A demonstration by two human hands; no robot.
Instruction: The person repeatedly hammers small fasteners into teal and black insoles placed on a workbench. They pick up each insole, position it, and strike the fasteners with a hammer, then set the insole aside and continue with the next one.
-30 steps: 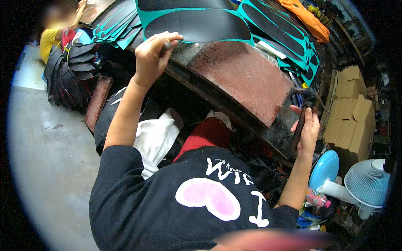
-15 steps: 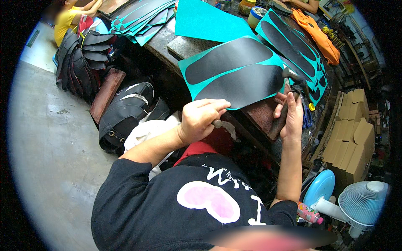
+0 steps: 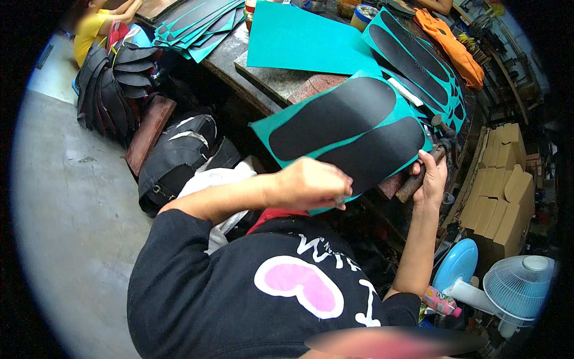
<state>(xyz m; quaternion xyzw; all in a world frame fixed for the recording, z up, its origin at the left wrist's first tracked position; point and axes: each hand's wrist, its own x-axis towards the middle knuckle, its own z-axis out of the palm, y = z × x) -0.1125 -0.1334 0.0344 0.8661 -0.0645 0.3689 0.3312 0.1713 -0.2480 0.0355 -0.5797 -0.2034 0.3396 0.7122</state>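
My left hand (image 3: 314, 184) is closed in a fist above the near edge of a teal sheet (image 3: 266, 127). A rounded grey end of a small tool (image 3: 342, 201) pokes out of that fist; the rest is hidden. Large black sole-shaped areas (image 3: 335, 113) cover most of the sheet, which is tilted over the table's near edge. At the sheet's right end, my right hand (image 3: 431, 179) is wrapped around the wooden handle of a hammer (image 3: 421, 173). Its thumb lies close to the sheet's edge; whether it pinches the sheet is unclear.
A plain teal sheet (image 3: 299, 39) lies behind on the worktable. More black-marked teal sheets (image 3: 412, 54) sit at right, beside an orange cloth (image 3: 451, 48). Black strapped pieces (image 3: 173, 164) stand at left. Cardboard boxes (image 3: 502, 197) and a fan (image 3: 517, 290) are at right. Another person (image 3: 89, 33) sits far left.
The black-marked sheet has shifted toward me and slightly right. My left fist moved right and a little nearer. My right hand, with the hammer, moved right and slightly nearer.
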